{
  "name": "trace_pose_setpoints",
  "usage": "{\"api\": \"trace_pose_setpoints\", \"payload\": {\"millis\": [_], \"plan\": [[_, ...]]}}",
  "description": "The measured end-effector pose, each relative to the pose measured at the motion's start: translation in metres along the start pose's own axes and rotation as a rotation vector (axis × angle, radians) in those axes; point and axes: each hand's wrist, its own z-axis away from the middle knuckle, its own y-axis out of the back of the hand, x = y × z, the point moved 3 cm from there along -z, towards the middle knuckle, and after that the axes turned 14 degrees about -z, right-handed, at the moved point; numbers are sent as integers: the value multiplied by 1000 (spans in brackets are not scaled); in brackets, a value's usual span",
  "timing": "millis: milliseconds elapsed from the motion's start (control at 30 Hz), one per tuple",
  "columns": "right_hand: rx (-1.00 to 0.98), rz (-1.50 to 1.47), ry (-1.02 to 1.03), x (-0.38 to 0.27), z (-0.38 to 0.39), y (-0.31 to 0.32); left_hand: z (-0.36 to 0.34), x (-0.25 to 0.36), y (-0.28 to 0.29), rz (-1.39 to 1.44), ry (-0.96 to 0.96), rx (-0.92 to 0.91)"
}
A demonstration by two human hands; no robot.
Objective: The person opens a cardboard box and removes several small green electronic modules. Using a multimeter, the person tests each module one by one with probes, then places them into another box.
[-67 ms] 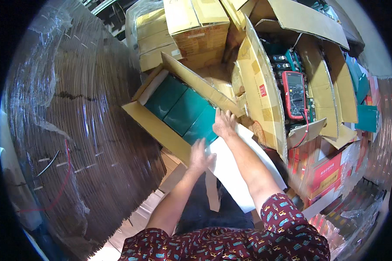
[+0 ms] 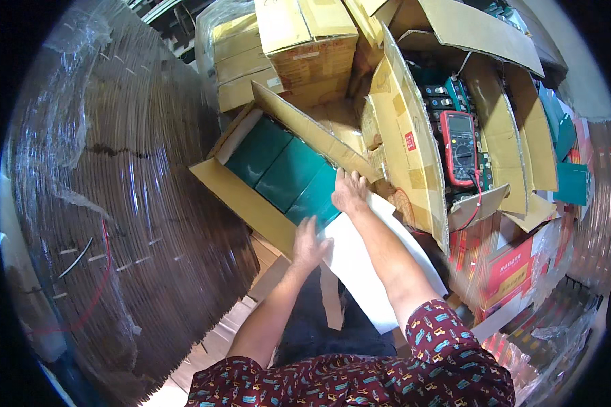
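An open carton (image 2: 241, 203) lies tilted in front of me with several dark green boxes (image 2: 261, 156) packed side by side in it. My left hand (image 2: 310, 244) is at the near left corner of the closest green box (image 2: 313, 197), thumb held apart from the fingers, which are slightly blurred. At that box's right edge, beside the carton wall, my right hand (image 2: 350, 191) has its fingers curled and closed against the box; the contact is partly hidden. A white sheet (image 2: 360, 271) hangs from the carton's near end, under my right forearm.
To the right, a taller open carton (image 2: 414, 149) holds a red multimeter (image 2: 460, 149) with a red lead. Tall wrapped stacks of flat cardboard (image 2: 129, 203) rise on the left. Closed cartons (image 2: 312, 54) stand behind. Red printed cartons (image 2: 509, 271) sit at the lower right.
My left hand has shifted very slightly to the left. Otherwise the carton, the green boxes and my right hand look the same.
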Motion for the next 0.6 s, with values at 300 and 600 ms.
{"api": "trace_pose_setpoints", "payload": {"millis": [300, 600], "plan": [[62, -238, -126, 5, -2, 3, -62, -22, 29, 211, -42, 115], [305, -326, 230, -35, 79, 35, -165, -7, 51, 418, -132, -468]]}}
